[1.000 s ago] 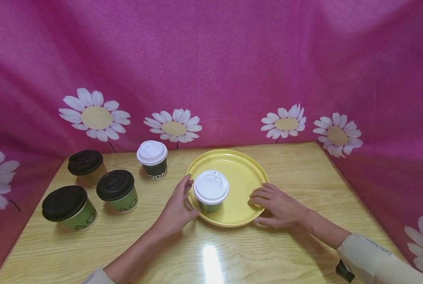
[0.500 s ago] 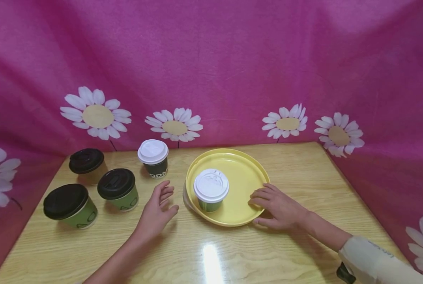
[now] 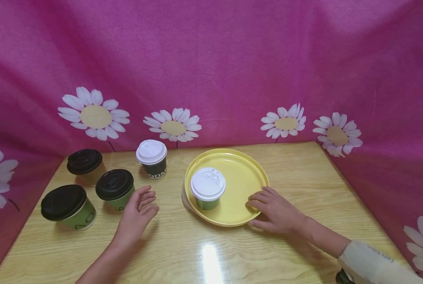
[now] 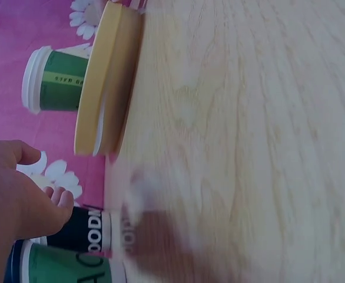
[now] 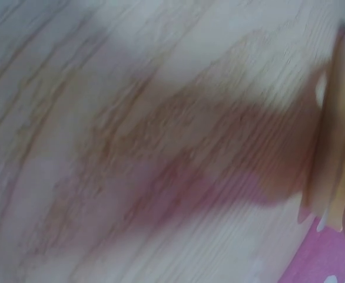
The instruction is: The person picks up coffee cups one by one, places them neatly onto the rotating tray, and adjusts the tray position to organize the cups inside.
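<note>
My left hand [image 3: 136, 213] hangs in the air with loosely bent fingers and holds nothing. It is nearest a green paper cup with a black lid [image 3: 115, 186] and partly covers it in the head view. My right hand [image 3: 277, 209] holds the right rim of a round yellow tray [image 3: 240, 177], fingers over the rim and thumb outside at the front. On the tray's left part stands a green paper cup with a white lid [image 3: 208, 187], upright. The left wrist view shows this green cup [image 4: 63, 82] and the tray's side wall [image 4: 99, 88].
Left on the wooden table [image 3: 183, 256] stand a larger green cup with a black lid [image 3: 69, 207], a brown cup with a black lid [image 3: 87, 165] and a black cup with a white lid [image 3: 152, 157]. A pink flowered cloth [image 3: 211, 79] hangs behind.
My left hand has left the tray's left rim and moved left toward the black-lidded cups. The white-lidded cup on the tray has shifted slightly left. My right hand stays at the rim.
</note>
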`<state>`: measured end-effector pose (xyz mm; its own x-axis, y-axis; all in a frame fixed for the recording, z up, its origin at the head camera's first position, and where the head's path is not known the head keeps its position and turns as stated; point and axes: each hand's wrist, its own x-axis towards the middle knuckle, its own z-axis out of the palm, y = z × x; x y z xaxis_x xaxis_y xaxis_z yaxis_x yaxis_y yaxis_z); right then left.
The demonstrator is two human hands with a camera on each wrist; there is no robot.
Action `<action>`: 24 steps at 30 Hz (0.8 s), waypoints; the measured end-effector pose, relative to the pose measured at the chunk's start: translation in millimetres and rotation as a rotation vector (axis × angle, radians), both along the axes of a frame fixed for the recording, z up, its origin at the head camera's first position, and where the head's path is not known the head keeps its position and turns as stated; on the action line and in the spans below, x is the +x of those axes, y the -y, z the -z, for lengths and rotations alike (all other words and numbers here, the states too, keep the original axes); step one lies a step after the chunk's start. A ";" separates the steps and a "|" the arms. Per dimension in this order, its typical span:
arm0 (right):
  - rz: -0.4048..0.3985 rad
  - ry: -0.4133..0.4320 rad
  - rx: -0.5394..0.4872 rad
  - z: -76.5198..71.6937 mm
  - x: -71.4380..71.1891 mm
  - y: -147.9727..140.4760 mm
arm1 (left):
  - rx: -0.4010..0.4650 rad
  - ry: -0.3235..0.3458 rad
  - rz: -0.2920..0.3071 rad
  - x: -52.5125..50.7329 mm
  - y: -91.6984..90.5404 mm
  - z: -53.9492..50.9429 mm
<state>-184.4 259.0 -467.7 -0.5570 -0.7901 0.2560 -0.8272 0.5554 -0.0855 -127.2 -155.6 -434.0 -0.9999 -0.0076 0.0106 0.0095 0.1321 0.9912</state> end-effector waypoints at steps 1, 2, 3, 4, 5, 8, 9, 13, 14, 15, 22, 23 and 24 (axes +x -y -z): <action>0.006 0.000 0.003 0.0 1.0 0.7 | -0.007 -0.005 -0.005 1.2 2.8 -0.7; 0.011 0.000 0.004 0.0 1.9 1.3 | -0.013 -0.008 -0.012 2.5 5.4 -1.5; 0.016 0.002 0.003 -0.4 2.9 1.9 | -0.017 -0.013 -0.019 3.9 7.9 -2.3; 0.020 0.002 0.002 -0.4 3.7 2.4 | -0.023 -0.017 -0.027 5.3 10.3 -2.9; 0.024 -0.001 -0.001 -0.5 4.5 2.9 | -0.028 -0.021 -0.037 6.9 12.7 -3.6; 0.035 -0.012 -0.012 -0.5 6.5 4.9 | -0.037 -0.025 -0.075 11.6 18.5 -3.9; 0.040 -0.014 -0.014 -0.8 7.3 5.7 | -0.041 -0.025 -0.084 13.2 20.1 -3.2; 0.072 -0.010 -0.011 -1.5 11.1 10.2 | -0.058 -0.011 -0.134 19.3 25.5 0.7; 0.083 -0.007 -0.007 -1.6 12.3 11.2 | -0.062 -0.003 -0.146 20.5 26.8 2.1; 0.093 -0.001 -0.004 -2.0 13.5 12.3 | -0.068 0.002 -0.160 21.6 27.9 3.2; 0.138 -0.013 -0.009 -0.8 20.7 19.3 | -0.080 0.120 -0.273 26.9 39.7 10.4; 0.142 -0.015 -0.015 -0.6 21.7 20.4 | -0.079 0.131 -0.290 27.2 41.2 11.0; 0.146 -0.018 -0.019 -0.2 22.6 21.6 | -0.074 0.140 -0.309 27.2 42.4 11.6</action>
<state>-161.8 237.4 -467.6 -0.6606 -0.6962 0.2809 -0.7394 0.6682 -0.0826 -100.0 -198.0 -445.6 -0.9422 -0.3148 -0.1149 -0.1779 0.1790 0.9676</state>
